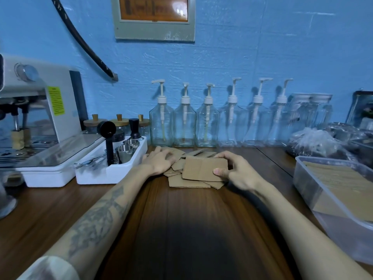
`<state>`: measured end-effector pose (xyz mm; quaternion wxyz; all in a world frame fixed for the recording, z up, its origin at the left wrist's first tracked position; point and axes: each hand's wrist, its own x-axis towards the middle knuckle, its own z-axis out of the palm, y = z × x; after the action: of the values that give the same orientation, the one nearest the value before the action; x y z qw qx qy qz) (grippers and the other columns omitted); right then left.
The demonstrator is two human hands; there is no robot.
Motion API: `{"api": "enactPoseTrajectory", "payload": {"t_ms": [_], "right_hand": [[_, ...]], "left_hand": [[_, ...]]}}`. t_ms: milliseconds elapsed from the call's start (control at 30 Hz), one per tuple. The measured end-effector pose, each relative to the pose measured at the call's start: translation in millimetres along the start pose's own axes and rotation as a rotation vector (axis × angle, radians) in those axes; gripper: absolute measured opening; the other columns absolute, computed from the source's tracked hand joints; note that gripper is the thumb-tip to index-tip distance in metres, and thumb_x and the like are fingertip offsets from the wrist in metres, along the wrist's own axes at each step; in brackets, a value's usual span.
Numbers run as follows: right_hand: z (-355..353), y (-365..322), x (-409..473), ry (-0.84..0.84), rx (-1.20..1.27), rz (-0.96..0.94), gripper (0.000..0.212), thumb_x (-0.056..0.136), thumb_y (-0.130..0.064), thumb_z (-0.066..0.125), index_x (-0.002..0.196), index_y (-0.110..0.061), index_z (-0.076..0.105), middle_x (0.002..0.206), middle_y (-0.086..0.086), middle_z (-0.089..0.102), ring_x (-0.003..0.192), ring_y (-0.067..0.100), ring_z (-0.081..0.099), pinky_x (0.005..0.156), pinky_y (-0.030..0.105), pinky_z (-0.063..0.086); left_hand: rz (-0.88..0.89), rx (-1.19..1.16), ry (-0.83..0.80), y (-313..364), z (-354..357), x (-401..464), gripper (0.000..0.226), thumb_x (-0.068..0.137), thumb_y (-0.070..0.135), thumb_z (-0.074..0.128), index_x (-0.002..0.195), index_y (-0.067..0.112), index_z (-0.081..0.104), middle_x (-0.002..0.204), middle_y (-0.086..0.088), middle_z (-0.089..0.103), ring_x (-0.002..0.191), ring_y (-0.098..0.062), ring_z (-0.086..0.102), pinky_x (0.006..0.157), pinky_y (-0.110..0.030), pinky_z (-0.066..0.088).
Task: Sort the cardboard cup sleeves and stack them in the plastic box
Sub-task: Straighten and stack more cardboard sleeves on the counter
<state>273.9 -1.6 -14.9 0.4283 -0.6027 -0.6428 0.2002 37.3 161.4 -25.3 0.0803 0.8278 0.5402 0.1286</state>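
Sleeves [193,174] heaped at twelve o'clock, top sleeve [203,168] pinched by right hand [236,170], long axis nine-to-three. Left hand [159,160] flat, fingers loose, on heap's far left. Plastic box [306,178] at three o'clock, nearer right hand, already part filled; far end cut off. Count underneath hidden.

There is one view only, from the wide-angle camera on my head. It looks forward and down over the desk [60,209], close enough that my forearms fill the lower frame, and faces the blue wall [262,57] behind it. Straight edges bow toward the borders.
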Motion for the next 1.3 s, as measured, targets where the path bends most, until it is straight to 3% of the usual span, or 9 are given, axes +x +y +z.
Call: {"api": "enactPoseTrajectory", "payload": {"t_ms": [133, 367, 567, 700, 833, 900, 967, 1167, 1300], "right_hand": [[0.1, 2.4, 1.4, 0.001, 0.008, 0.009, 0.028, 0.087, -0.016, 0.074, 0.107, -0.031, 0.062, 0.097, 0.005, 0.070, 0.084, 0.024, 0.066, 0.075, 0.038, 0.055], [0.2, 4.2, 3.3, 0.001, 0.008, 0.008, 0.030, 0.086, -0.017, 0.075, 0.109, -0.029, 0.063, 0.098, 0.004, 0.070, 0.092, 0.029, 0.068, 0.082, 0.045, 0.057], [-0.2, 2.2, 1.1, -0.009, 0.027, 0.019, 0.029, 0.087, -0.013, 0.074, 0.111, -0.025, 0.063, 0.100, 0.014, 0.071, 0.088, 0.036, 0.068, 0.080, 0.045, 0.058], [-0.4, -2.2, -2.5, -0.011, 0.020, 0.013, 0.028, 0.087, -0.013, 0.073, 0.108, -0.029, 0.062, 0.096, 0.006, 0.069, 0.082, 0.024, 0.066, 0.067, 0.035, 0.056], [-0.6, -3.9, -4.3, -0.013, 0.015, 0.027, 0.031, 0.088, -0.015, 0.074, 0.114, -0.026, 0.062, 0.099, 0.013, 0.068, 0.088, 0.036, 0.067, 0.071, 0.047, 0.058], [-0.5, -4.0, -4.0, -0.011, 0.009, 0.029, 0.034, 0.087, -0.016, 0.074, 0.118, -0.024, 0.062, 0.105, 0.020, 0.067, 0.095, 0.041, 0.065, 0.081, 0.051, 0.057], [-0.3, -4.5, -4.9, 0.000, 0.007, 0.031, 0.032, 0.086, -0.016, 0.075, 0.115, -0.024, 0.062, 0.107, 0.025, 0.066, 0.098, 0.042, 0.064, 0.088, 0.050, 0.054], [3.4, -6.5, -7.4, 0.008, 0.043, 0.098, 0.030, 0.087, -0.015, 0.074, 0.113, -0.023, 0.062, 0.083, 0.015, 0.065, 0.056, 0.020, 0.054, 0.049, 0.028, 0.046], [6.2, -8.2, -7.9, 0.007, 0.033, 0.094, 0.032, 0.087, -0.015, 0.074, 0.116, -0.023, 0.060, 0.077, 0.011, 0.062, 0.050, 0.020, 0.052, 0.047, 0.026, 0.045]], "left_hand": [[-0.041, -0.017, -0.035, -0.5, 1.4, 1.0, 0.065, 0.098, 0.061, 0.031, 0.155, 0.030, 0.023, 0.166, -0.001, 0.011, 0.152, -0.026, 0.007, 0.119, -0.051, 0.009], [-0.079, -0.041, 0.035, 1.8, -0.4, 1.2, 0.081, 0.087, 0.075, 0.041, 0.151, 0.027, 0.030, 0.153, -0.009, 0.025, 0.144, -0.029, 0.024, 0.115, -0.049, 0.020], [-0.007, -0.204, 0.225, 5.4, -5.9, -13.2, 0.047, 0.091, 0.050, 0.060, 0.131, 0.027, 0.053, 0.123, -0.003, 0.044, 0.125, -0.025, 0.043, 0.105, -0.042, 0.030], [-0.007, -0.436, 0.300, 8.2, -18.1, -30.5, 0.022, 0.091, 0.031, 0.068, 0.110, 0.024, 0.062, 0.115, -0.001, 0.060, 0.110, -0.023, 0.057, 0.100, -0.042, 0.046], [-0.049, -0.652, 0.348, 11.7, -31.5, -52.0, 0.009, 0.089, 0.023, 0.070, 0.096, 0.019, 0.066, 0.094, -0.001, 0.067, 0.091, -0.019, 0.062, 0.079, -0.034, 0.053], [-0.058, -0.722, 0.399, 13.0, -37.7, -64.2, 0.007, 0.089, 0.023, 0.070, 0.092, 0.019, 0.066, 0.083, 0.003, 0.064, 0.079, -0.013, 0.060, 0.064, -0.025, 0.046], [-0.050, -0.816, 0.458, 14.7, -43.1, -75.9, 0.009, 0.089, 0.021, 0.071, 0.090, 0.019, 0.063, 0.079, 0.003, 0.064, 0.075, -0.012, 0.059, 0.066, -0.025, 0.046], [0.037, -1.287, 0.451, 16.1, -44.9, -107.5, 0.023, 0.094, 0.005, 0.063, 0.107, 0.020, 0.053, 0.074, 0.004, 0.066, 0.086, -0.018, 0.064, 0.075, -0.029, 0.053], [0.199, -1.312, 0.361, 19.0, -40.1, -121.3, 0.059, 0.093, -0.004, 0.061, 0.137, 0.029, 0.039, 0.091, -0.007, 0.069, 0.072, -0.018, 0.062, 0.062, -0.029, 0.053]]}}
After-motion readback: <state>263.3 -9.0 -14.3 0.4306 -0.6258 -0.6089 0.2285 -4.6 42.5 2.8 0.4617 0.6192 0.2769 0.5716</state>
